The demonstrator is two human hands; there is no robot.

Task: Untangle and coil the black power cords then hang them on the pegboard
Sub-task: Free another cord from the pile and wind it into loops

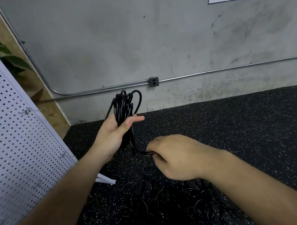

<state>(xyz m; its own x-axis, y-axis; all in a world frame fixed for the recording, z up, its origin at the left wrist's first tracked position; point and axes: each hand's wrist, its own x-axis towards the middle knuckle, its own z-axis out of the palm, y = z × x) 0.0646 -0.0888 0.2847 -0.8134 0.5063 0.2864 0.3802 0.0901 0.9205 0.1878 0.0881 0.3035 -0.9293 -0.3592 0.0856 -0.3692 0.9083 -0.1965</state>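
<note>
My left hand [113,134] holds a coil of black power cord [125,105] upright, palm up, with the thumb over the strands and the loops rising above the fingers. The cord's loose end runs down from the coil to my right hand [173,157], which pinches it a little lower and to the right. A tangle of more black cords [182,206] lies on the floor below my right forearm. The white pegboard [21,143] leans at the left with small metal hooks [26,111] on it.
A grey concrete wall with a metal conduit and an outlet box [153,81] stands behind. The floor is black speckled rubber [238,125]. A plant's leaves [9,59] and a wooden panel show behind the pegboard. The pegboard's white foot [105,179] juts onto the floor.
</note>
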